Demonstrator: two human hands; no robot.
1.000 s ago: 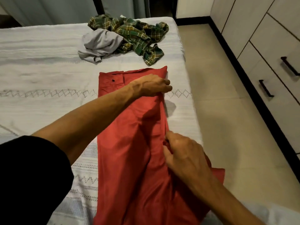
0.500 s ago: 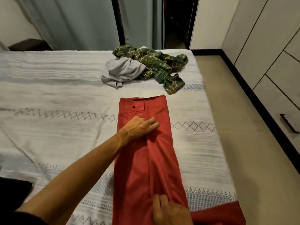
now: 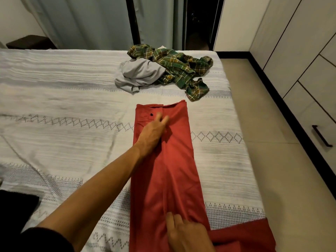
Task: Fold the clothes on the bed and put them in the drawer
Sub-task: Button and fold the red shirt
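Note:
Red trousers lie lengthwise on the white bedspread, folded leg over leg, waistband at the far end with a black button showing. My left hand rests flat on the fabric just below the waistband, fingers spread. My right hand presses flat on the trouser legs at the bottom of the view. The leg ends trail off to the lower right over the bed edge. A crumpled grey garment and a green plaid shirt lie in a heap at the far side of the bed.
A beige tiled floor runs along the right of the bed. Cream drawer fronts with a dark handle line the right wall. Grey curtains hang behind the bed, with a dark stool at far left.
My left hand slid up the trousers from the mid thigh toward the waistband. My right hand stays low on the legs. The view has tilted up a little.

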